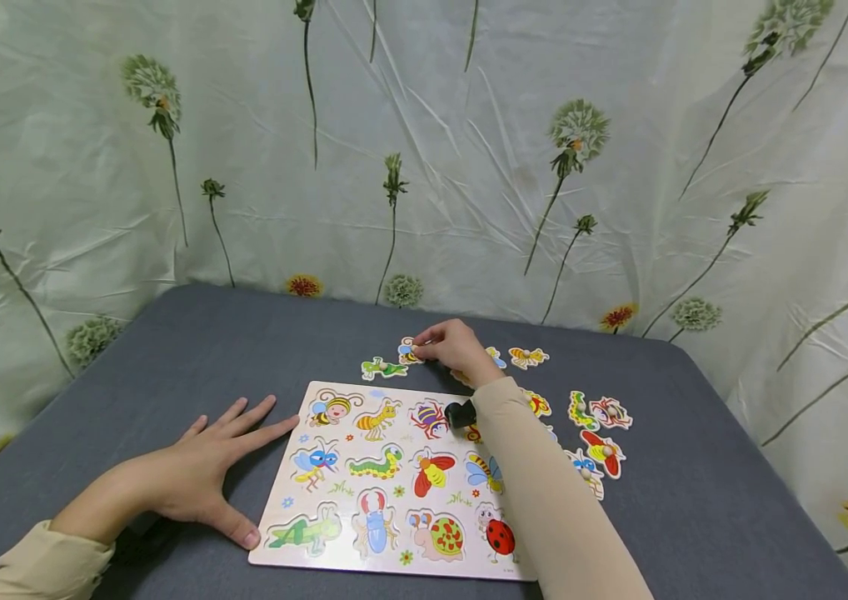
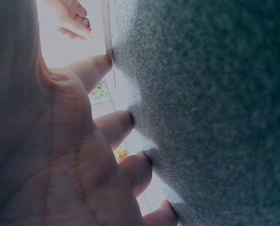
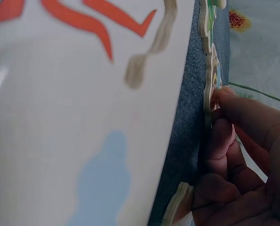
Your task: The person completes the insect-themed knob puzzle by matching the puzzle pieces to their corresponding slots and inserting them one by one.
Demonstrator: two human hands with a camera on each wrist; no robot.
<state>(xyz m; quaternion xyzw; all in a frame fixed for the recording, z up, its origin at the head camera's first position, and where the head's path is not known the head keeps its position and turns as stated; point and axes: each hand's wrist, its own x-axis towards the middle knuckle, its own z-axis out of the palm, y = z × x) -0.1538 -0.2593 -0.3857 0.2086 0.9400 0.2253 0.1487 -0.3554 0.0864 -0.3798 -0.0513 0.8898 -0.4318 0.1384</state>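
Observation:
A pink wooden puzzle board (image 1: 349, 561) with insect-shaped recesses lies on the table. My left hand (image 1: 195, 471) is spread flat at its left side, thumb on the lower left corner and index fingertip at the left edge. In the left wrist view, the fingertips (image 2: 123, 120) rest on the cloth. Beyond the board's far edge, my right hand (image 1: 457, 346) pinches a bee puzzle piece (image 1: 406, 350) between thumb and finger. The right wrist view shows this bee piece (image 3: 217, 68) edge-on at the fingertips. A green grasshopper piece (image 1: 384, 367) lies beside it.
More pieces lie past the board: a yellow striped insect (image 1: 528, 358), a caterpillar (image 1: 581, 410), a spider (image 1: 610, 412), a red-winged bug (image 1: 603, 453) and a blue-winged insect (image 1: 586, 472). My right forearm (image 1: 551, 492) covers the board's right side. Flowered fabric (image 1: 259, 150) hangs behind the grey-covered table (image 1: 244, 342).

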